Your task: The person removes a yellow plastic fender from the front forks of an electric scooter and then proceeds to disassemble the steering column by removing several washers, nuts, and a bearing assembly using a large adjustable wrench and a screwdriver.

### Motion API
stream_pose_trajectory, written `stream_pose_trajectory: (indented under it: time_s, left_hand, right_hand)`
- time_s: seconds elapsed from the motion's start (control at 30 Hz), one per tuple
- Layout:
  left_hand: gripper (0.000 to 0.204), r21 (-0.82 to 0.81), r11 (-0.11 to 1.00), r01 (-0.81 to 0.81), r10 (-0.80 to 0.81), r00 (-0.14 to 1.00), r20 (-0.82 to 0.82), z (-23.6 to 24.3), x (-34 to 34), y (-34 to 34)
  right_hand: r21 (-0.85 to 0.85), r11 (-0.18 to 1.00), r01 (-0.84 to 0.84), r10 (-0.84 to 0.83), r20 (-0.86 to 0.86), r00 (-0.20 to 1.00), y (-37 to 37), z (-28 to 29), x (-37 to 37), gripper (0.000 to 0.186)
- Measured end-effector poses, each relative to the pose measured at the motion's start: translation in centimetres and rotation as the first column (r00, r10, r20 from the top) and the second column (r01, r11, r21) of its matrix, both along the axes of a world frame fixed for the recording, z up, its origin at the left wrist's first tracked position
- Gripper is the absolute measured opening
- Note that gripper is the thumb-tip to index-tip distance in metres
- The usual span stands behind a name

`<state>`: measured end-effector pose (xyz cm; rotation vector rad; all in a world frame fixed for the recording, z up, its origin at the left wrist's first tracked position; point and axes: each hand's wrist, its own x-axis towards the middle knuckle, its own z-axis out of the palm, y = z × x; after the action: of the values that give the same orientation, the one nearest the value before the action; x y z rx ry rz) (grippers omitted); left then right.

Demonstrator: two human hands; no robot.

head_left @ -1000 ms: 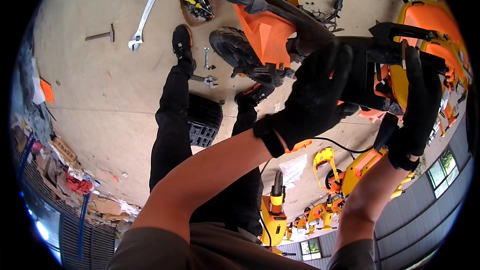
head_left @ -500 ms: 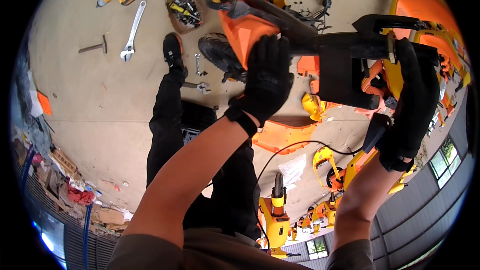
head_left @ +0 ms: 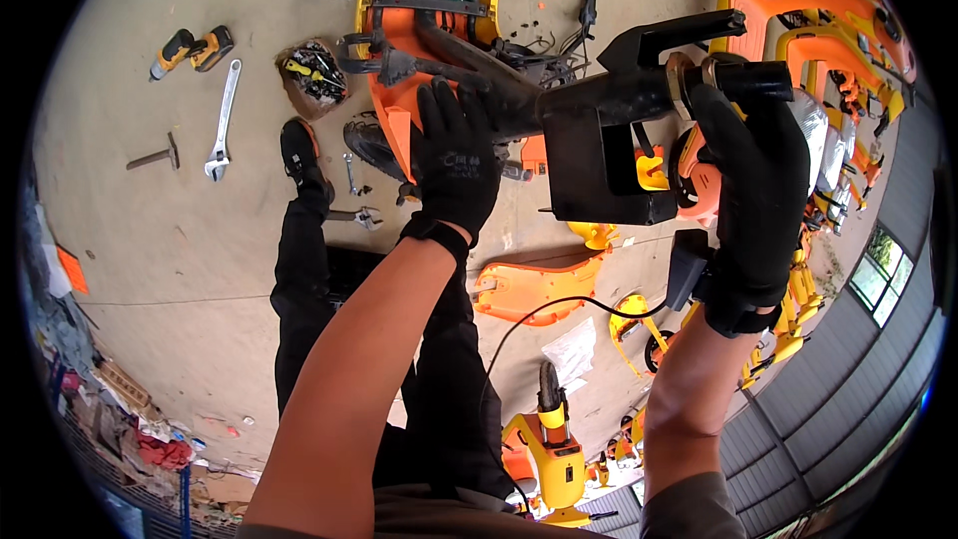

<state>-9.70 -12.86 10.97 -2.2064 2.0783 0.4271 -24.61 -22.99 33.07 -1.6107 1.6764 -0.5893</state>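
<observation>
A partly stripped scooter stands before me, with an orange body panel (head_left: 397,130) and a thick black frame tube (head_left: 599,105). My left hand (head_left: 454,165), black-gloved, is closed over the frame by the orange panel, its fingertips at a black bar (head_left: 399,65). At the tube's right end, my right hand (head_left: 753,180), also gloved, has its fingers closed at a metal ring (head_left: 710,71) around the tube; the palm side is hidden. A second metal ring (head_left: 679,86) sits just left of it. Below the tube hangs a square black bracket (head_left: 589,165).
On the floor at left lie a cordless drill (head_left: 178,52), adjustable wrench (head_left: 224,120), hammer (head_left: 155,158) and box of small parts (head_left: 312,78). An orange panel (head_left: 539,287) lies below the bracket. A black cable (head_left: 559,301) runs from my right wrist. More scooters (head_left: 828,0) stand right.
The scooter and both hands now appear farther left, along with the floor tools. Two rings show on the tube where one showed before. My left hand stays on the frame.
</observation>
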Motion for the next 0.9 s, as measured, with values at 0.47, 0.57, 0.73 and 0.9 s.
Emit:
stream_pose_trajectory:
  time_s: [0.47,0.57,0.73,0.9]
  left_hand:
    - [0.064,-0.043,0.998,-0.053,0.056,0.997,0.061,-1.5,-0.4,0.0]
    - [0.055,-0.079,0.997,-0.028,0.028,1.000,-0.006,-1.0,-0.1,-0.2]
    - [0.055,-0.063,0.997,-0.034,0.032,0.999,-0.029,-0.7,0.1,-0.3]
    - [0.056,-0.034,0.999,-0.037,0.035,0.997,-0.074,0.0,0.0,-0.4]
  right_hand:
    - [0.089,0.985,0.145,-0.154,0.098,0.983,-0.6,0.7,0.5,0.015]
    - [-0.073,0.996,0.055,-0.062,-0.104,0.993,-0.6,-0.5,0.2,0.016]
    - [-0.074,0.997,-0.015,0.001,-0.184,0.983,-0.7,-0.1,0.6,0.021]
    - [-0.103,0.994,0.030,-0.049,-0.179,0.983,0.0,0.6,-0.6,0.028]
